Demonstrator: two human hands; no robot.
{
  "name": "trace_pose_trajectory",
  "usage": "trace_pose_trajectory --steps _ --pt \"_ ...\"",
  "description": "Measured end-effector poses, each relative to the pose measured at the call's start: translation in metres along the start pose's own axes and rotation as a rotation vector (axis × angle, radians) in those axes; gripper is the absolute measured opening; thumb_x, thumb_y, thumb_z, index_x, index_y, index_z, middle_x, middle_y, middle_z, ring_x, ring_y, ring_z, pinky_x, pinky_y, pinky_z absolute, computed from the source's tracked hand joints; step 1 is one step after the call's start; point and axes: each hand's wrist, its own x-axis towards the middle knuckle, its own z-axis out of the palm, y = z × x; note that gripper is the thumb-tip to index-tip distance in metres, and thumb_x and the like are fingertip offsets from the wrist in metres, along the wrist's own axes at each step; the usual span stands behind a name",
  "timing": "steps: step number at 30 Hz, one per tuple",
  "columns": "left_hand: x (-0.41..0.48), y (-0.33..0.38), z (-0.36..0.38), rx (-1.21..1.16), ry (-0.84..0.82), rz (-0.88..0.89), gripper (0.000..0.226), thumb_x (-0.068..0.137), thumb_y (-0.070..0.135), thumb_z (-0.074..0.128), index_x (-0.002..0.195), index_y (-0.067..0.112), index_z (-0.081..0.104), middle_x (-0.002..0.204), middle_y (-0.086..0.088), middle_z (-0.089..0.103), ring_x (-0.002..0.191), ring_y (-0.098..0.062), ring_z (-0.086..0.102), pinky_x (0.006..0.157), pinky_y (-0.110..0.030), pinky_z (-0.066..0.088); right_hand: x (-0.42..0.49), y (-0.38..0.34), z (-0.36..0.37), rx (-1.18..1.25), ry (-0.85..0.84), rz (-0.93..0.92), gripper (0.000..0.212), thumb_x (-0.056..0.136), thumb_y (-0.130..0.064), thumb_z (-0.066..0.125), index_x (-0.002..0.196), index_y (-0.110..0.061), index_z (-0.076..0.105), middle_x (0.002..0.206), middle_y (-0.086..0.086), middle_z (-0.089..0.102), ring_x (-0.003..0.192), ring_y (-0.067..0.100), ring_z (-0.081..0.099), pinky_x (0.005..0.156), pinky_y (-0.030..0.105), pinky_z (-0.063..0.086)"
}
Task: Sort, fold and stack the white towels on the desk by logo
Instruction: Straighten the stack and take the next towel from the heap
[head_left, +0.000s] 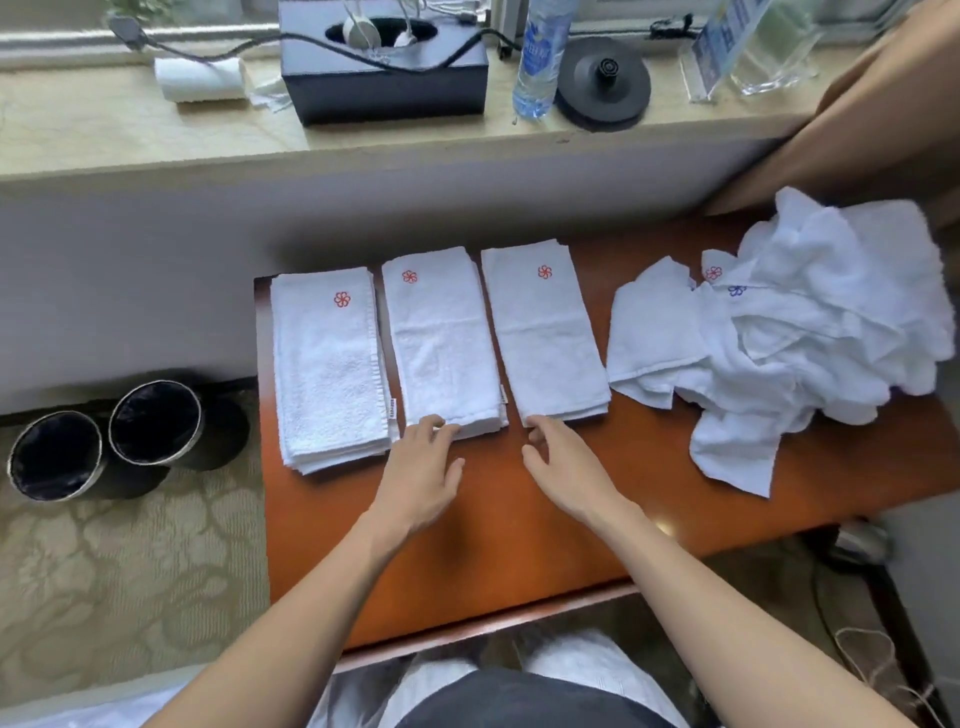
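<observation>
Desk (519, 545) — reddish wood, viewed from above by the seated person.

Item 1. Left stack (330, 369): folded white towels, red flower logo at its far end, long axis running away from the person. Near left edge of desk.

Item 2. Middle stack (441, 343): same fold, same red logo, same axis. Just beside item 1. The left hand (423, 478) lies open and palm-down, fingertips (441, 427) touching this stack's near short edge; it grips nothing.

Item 3. Right stack (545, 332): same fold, red logo, tilted slightly leftward at its far end. The right hand (563, 465) is open and loosely curled, fingers at or just short of the near corner; contact cannot be told. Empty.

Item 4. Unsorted heap (810, 338): crumpled white towels at the right end of the desk, well apart from both hands. One red logo (713, 273) and one blue logo (736, 290) show on it, close together.

Governing relation: the heap lies to the right and farther back from both hands, and the right hand is the nearer — judged the natural one to reach for the next towel. The blue-logo towel has no stack yet; open desk between item 3 and the heap looks like its likely place.

Task estimate: partly done, heap remaining.
</observation>
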Motion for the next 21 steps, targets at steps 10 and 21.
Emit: trace_pose_trajectory --steps 10,21 --pt "0.028 0.126 0.052 0.125 -0.112 0.429 0.051 0.104 0.039 0.049 0.151 0.021 0.043 0.159 -0.002 0.038 0.148 -0.024 0.031 0.122 -0.043 0.024 -0.100 0.110 -0.047 0.061 0.287 0.320 0.042 0.106 -0.038 0.048 0.148 -0.030 0.049 0.151 -0.009 0.049 0.138 0.012 0.047 0.109 0.032 0.042" --pt "-0.011 0.294 0.131 0.288 -0.307 0.711 0.050 0.103 0.040 0.049 0.150 0.025 0.042 0.161 0.005 0.036 0.151 -0.019 0.026 0.125 -0.049 0.018 -0.257 0.246 -0.066 0.321 0.527 0.513 0.038 0.107 -0.031 0.050 0.144 -0.025 0.054 0.145 -0.005 0.053 0.132 0.015 0.052 0.110 0.038 0.048"
